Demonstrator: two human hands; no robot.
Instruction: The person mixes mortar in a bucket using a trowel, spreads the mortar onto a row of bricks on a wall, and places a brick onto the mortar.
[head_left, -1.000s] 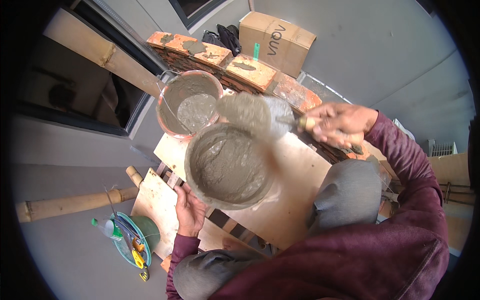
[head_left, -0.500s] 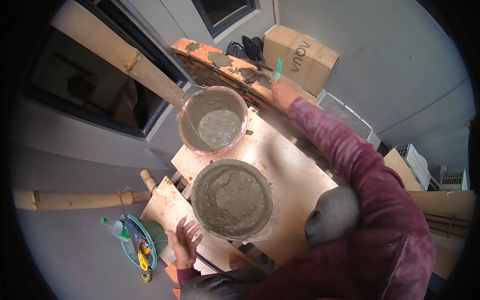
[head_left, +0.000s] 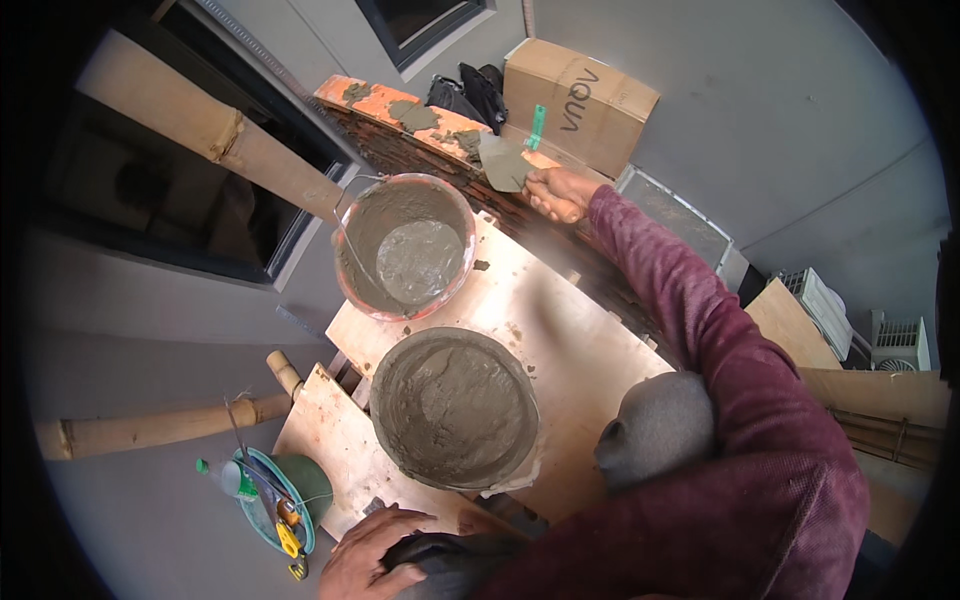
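Note:
My right hand [head_left: 562, 193], arm stretched far forward, is closed round a trowel [head_left: 503, 163]. The trowel's grey blade is over the top of a low orange brick wall [head_left: 335, 88], beside patches of grey mortar [head_left: 413, 116]. Fingers stretched and thumb apart, my left hand [head_left: 372, 553] lies on my dark-clothed knee, holding nothing. Between my arms a large round tub of wet mortar [head_left: 455, 410] stands on a plywood board [head_left: 570, 350]. Just beyond it is an orange bucket [head_left: 465, 270], its inside smeared with mortar and something pale and wet at the bottom.
Thick bamboo poles [head_left: 180, 120] cross the left side. A teal bucket [head_left: 312, 485] with hand tools and a bottle hangs low left. Behind the wall are a cardboard box [head_left: 585, 95] and black bags [head_left: 470, 95]. A green strip [head_left: 538, 125] stands near the trowel.
My left hand has come down from the air beside the tub onto my knee. My right hand has turned and drawn slightly back, so the trowel blade now shows over the wall.

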